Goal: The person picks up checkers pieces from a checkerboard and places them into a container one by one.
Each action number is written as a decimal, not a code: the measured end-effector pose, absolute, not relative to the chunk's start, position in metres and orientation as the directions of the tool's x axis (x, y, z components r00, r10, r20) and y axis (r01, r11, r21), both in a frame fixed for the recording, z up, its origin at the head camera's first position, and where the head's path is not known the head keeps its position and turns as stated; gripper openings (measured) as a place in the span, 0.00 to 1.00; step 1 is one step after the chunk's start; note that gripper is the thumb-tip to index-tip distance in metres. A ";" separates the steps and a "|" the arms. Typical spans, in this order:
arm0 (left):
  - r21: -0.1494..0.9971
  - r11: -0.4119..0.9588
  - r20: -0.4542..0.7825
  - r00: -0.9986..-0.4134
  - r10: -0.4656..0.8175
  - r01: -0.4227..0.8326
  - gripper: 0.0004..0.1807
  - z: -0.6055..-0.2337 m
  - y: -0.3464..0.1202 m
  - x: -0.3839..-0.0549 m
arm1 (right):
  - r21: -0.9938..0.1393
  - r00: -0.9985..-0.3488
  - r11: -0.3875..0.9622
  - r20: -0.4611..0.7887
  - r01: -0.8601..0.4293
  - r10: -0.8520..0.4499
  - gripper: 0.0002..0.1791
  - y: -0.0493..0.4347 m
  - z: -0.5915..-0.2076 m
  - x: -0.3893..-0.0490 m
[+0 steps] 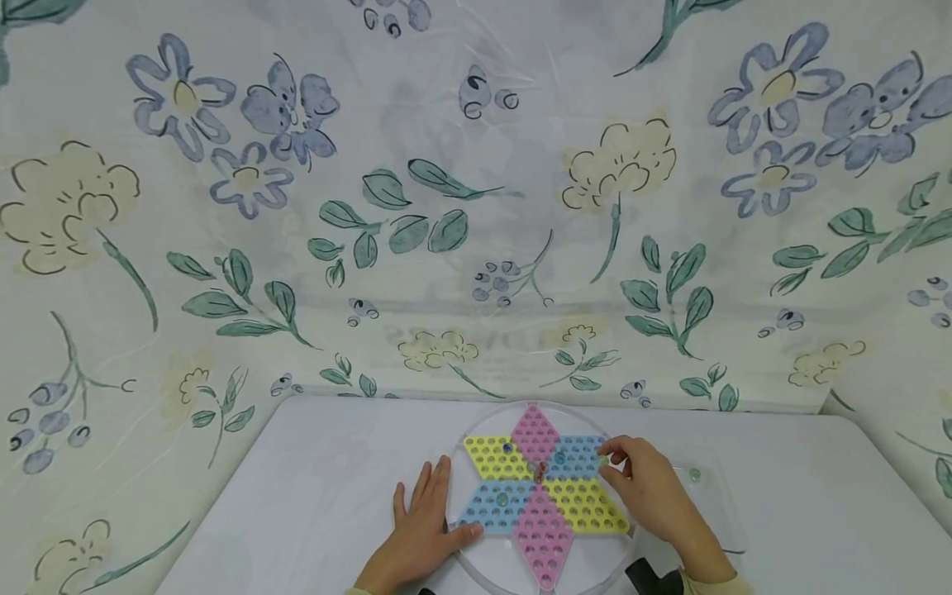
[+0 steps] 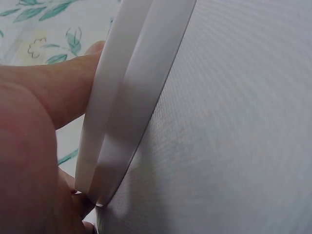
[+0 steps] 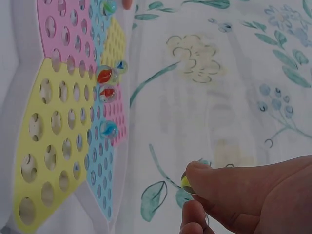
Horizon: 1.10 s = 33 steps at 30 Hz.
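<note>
A round Chinese checkers board [image 1: 595, 506] lies on the white table, its star in pink, yellow and blue. My left hand [image 1: 422, 525] rests at its left side, fingers stretched out along the edge and thumb laid over the rim. Between thumb and fingertips, my right hand [image 1: 645, 487] pinches a yellow-green marble [image 3: 186, 182] above the right end of the upper blue section. Red marbles [image 3: 107, 74] sit near the star's centre. A dark blue marble [image 1: 507, 447] is on the upper yellow section, and a greenish marble [image 1: 502, 499] on the lower blue one.
Right of the board, partly behind my right forearm, is a clear tray [image 1: 725, 516] with a green marble [image 1: 695, 474] in it. A flower-patterned cloth [image 1: 476, 248] hangs behind the white table [image 1: 320, 463].
</note>
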<state>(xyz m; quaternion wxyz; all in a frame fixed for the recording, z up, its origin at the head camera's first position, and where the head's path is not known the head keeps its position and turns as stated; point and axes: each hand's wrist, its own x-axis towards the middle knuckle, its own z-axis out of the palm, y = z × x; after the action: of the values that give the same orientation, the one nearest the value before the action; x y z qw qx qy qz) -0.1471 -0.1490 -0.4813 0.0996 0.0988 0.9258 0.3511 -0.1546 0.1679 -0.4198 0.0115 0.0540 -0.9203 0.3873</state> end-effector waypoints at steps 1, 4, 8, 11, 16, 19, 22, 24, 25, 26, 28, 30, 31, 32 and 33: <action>0.669 0.735 -0.116 -0.961 0.253 0.113 0.60 -0.481 -0.149 -0.147 | -0.709 -0.994 0.697 0.062 -0.106 -0.089 0.11 0.169 -0.420 -0.155; 0.665 0.738 -0.120 -0.961 0.251 0.110 0.60 -0.482 -0.149 -0.148 | -0.705 -0.994 0.701 0.064 -0.105 -0.085 0.11 0.174 -0.421 -0.157; 0.667 0.738 -0.121 -0.961 0.247 0.105 0.61 -0.484 -0.148 -0.149 | -0.703 -0.994 0.703 0.070 -0.109 -0.085 0.11 0.180 -0.423 -0.159; 0.666 0.739 -0.121 -0.962 0.246 0.105 0.61 -0.483 -0.148 -0.149 | -0.702 -0.995 0.705 0.066 -0.098 -0.072 0.11 0.184 -0.423 -0.160; 0.664 0.740 -0.123 -0.961 0.248 0.106 0.60 -0.481 -0.148 -0.149 | -0.700 -0.998 0.711 0.050 -0.068 -0.046 0.12 0.189 -0.423 -0.163; 0.659 0.745 -0.128 -0.960 0.248 0.105 0.60 -0.480 -0.148 -0.149 | -0.695 -0.998 0.717 0.045 -0.058 -0.038 0.12 0.192 -0.423 -0.164; 0.650 0.753 -0.134 -0.960 0.244 0.101 0.61 -0.479 -0.148 -0.149 | -0.678 -0.999 0.733 0.043 -0.045 -0.022 0.13 0.195 -0.424 -0.166; 0.646 0.757 -0.136 -0.961 0.242 0.100 0.61 -0.479 -0.148 -0.150 | -0.670 -0.999 0.741 0.039 -0.034 -0.010 0.13 0.197 -0.424 -0.167; 0.645 0.757 -0.135 -0.961 0.241 0.099 0.61 -0.479 -0.148 -0.150 | -0.665 -0.999 0.746 0.036 -0.027 -0.004 0.13 0.198 -0.424 -0.167; 0.645 0.758 -0.136 -0.961 0.240 0.098 0.61 -0.480 -0.147 -0.150 | -0.662 -0.999 0.749 0.034 -0.022 0.001 0.13 0.199 -0.424 -0.167; 0.645 0.758 -0.136 -0.961 0.239 0.097 0.61 -0.480 -0.147 -0.150 | -0.662 -1.000 0.750 0.024 -0.011 0.007 0.14 0.200 -0.424 -0.168; 0.646 0.757 -0.138 -0.962 0.237 0.094 0.61 -0.480 -0.147 -0.150 | -0.661 -1.000 0.750 0.019 -0.004 0.011 0.14 0.201 -0.424 -0.168; 0.647 0.757 -0.140 -0.962 0.235 0.091 0.61 -0.480 -0.147 -0.149 | -0.660 -1.000 0.751 0.019 -0.003 0.012 0.14 0.202 -0.425 -0.168; 0.648 0.757 -0.143 -0.962 0.234 0.088 0.61 -0.480 -0.147 -0.149 | -0.658 -1.000 0.753 0.022 -0.004 0.014 0.14 0.203 -0.425 -0.168; 0.651 0.754 -0.143 -0.961 0.235 0.087 0.61 -0.480 -0.147 -0.149 | -0.654 -1.000 0.756 0.026 -0.004 0.017 0.14 0.203 -0.426 -0.168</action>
<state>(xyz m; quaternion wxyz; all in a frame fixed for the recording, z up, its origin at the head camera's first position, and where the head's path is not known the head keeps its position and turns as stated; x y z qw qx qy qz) -0.1488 -0.1473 -0.4797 0.1086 0.0865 0.9302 0.3397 -0.1683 0.2034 -0.4260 0.0151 -0.0035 -0.9370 0.3489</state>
